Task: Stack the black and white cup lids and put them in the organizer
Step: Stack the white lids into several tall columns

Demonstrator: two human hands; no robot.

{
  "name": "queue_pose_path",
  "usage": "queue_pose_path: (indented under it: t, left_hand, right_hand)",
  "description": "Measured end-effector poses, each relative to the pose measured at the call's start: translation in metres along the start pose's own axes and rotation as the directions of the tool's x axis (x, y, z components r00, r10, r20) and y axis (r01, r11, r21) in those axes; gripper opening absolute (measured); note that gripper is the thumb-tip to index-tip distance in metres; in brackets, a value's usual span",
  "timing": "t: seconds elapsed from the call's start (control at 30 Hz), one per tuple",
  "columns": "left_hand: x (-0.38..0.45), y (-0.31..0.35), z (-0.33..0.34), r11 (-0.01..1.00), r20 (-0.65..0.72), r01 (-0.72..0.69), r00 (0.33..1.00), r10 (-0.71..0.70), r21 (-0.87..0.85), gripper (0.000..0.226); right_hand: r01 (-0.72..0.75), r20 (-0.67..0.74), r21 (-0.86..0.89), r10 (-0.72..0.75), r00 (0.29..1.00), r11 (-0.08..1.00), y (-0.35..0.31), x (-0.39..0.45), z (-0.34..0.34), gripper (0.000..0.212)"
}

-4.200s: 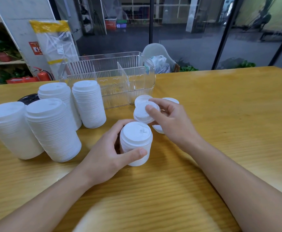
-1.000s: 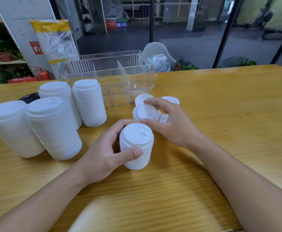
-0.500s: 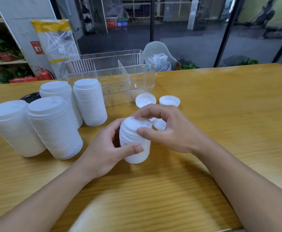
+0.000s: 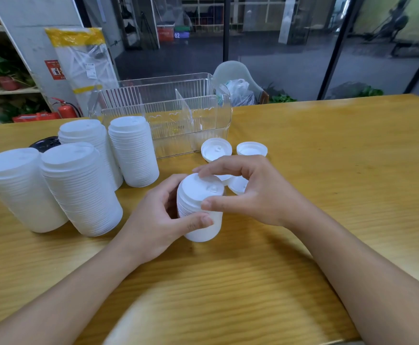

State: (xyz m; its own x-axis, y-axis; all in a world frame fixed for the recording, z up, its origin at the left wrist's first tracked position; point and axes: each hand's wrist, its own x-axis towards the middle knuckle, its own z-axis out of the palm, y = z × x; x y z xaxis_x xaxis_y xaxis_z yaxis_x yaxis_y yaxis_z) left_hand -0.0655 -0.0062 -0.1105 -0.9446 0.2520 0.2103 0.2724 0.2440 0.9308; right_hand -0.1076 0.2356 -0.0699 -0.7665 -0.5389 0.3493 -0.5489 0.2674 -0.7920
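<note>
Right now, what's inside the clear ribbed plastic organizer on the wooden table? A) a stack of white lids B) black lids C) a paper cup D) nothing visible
D: both compartments of the clear ribbed plastic organizer show no lids, and the four tall stacks of white lids stand on the table outside it.

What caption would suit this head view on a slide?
Left hand grips a short stack of white lids while the right hand seats the top lid, clear organizer behind.
</note>
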Motion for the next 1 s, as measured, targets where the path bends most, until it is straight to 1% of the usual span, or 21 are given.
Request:
queue_pose_path:
  t: [0.07, 0.13, 0.2, 0.27, 0.3, 0.37, 0.43, 0.53, 0.67, 0.73, 0.8, 0.87, 0.93, 0.97, 1.0]
  left_hand:
    - [0.0, 0.001, 0.001, 1.0, 0.012, -0.01, 1.0, 0.01, -0.005, 0.08]
    - [0.0, 0.002, 0.002, 1.0, 0.021, -0.021, 1.0, 0.02, 0.006, 0.077]
    - [0.0, 0.003, 0.002, 0.999, 0.023, -0.026, 0.999, 0.025, 0.031, 0.071]
    - [-0.001, 0.004, 0.001, 0.999, 0.019, -0.02, 1.0, 0.019, 0.047, 0.069]
    - [-0.001, 0.004, 0.001, 0.999, 0.018, -0.014, 1.0, 0.013, 0.048, 0.068]
    - [-0.001, 0.005, 0.0, 0.999, 0.018, -0.002, 1.0, 0.002, 0.044, 0.067]
    - [-0.002, 0.005, 0.0, 0.999, 0.02, 0.005, 1.0, -0.006, 0.04, 0.067]
    - [-0.002, 0.006, 0.0, 0.999, 0.023, 0.007, 1.0, -0.008, 0.046, 0.066]
    - [-0.002, 0.008, 0.001, 0.999, 0.014, 0.008, 1.0, -0.008, 0.048, 0.066]
    - [-0.002, 0.008, 0.001, 0.999, 0.009, 0.006, 1.0, -0.006, 0.047, 0.068]
    - [-0.002, 0.008, 0.001, 0.999, 0.011, 0.004, 1.0, -0.005, 0.047, 0.069]
    - [-0.002, 0.008, 0.001, 0.999, 0.013, 0.003, 1.0, -0.003, 0.041, 0.069]
    - [-0.002, 0.007, 0.0, 0.999, 0.015, 0.001, 1.0, -0.002, 0.032, 0.068]
    - [-0.002, 0.006, 0.0, 1.0, 0.017, 0.001, 1.0, -0.002, 0.024, 0.068]
    - [-0.002, 0.006, -0.001, 1.0, 0.019, 0.002, 1.0, -0.003, 0.015, 0.069]
  right_hand:
    - [0.002, 0.023, 0.019, -0.002, 1.0, 1.0, 0.001, 0.001, -0.001, 0.046]
    - [0.002, 0.039, 0.04, -0.003, 0.999, 0.999, 0.003, 0.003, -0.002, 0.048]
    - [-0.027, -0.014, 0.021, 0.027, 1.0, 0.999, 0.009, 0.006, -0.007, 0.038]
    - [-0.076, -0.118, -0.081, 0.067, 0.991, 0.994, 0.022, 0.009, -0.015, 0.028]
    - [-0.104, -0.167, -0.168, 0.076, 0.983, 0.98, 0.03, 0.01, -0.018, 0.027]
    - [-0.173, -0.219, -0.363, 0.096, 0.971, 0.916, 0.048, 0.012, -0.024, 0.037]
    - [-0.215, -0.208, -0.485, 0.127, 0.97, 0.848, 0.059, 0.014, -0.026, 0.043]
    - [-0.217, -0.165, -0.541, 0.151, 0.975, 0.812, 0.064, 0.015, -0.021, 0.034]
    - [-0.189, -0.151, -0.543, 0.126, 0.98, 0.818, 0.062, 0.018, -0.017, 0.016]
    - [-0.187, -0.163, -0.495, 0.121, 0.979, 0.848, 0.06, 0.017, -0.017, 0.012]
    - [-0.214, -0.189, -0.363, 0.153, 0.97, 0.907, 0.056, 0.016, -0.018, 0.011]
    - [-0.209, -0.208, -0.203, 0.166, 0.964, 0.957, 0.052, 0.017, -0.018, 0.004]
    - [-0.177, -0.215, 0.032, 0.179, 0.96, 0.984, 0.047, 0.017, -0.017, 0.006]
    - [-0.168, -0.218, 0.179, 0.205, 0.954, 0.969, 0.043, 0.017, -0.017, 0.008]
    - [-0.159, -0.21, 0.326, 0.236, 0.949, 0.932, 0.038, 0.017, -0.017, 0.011]
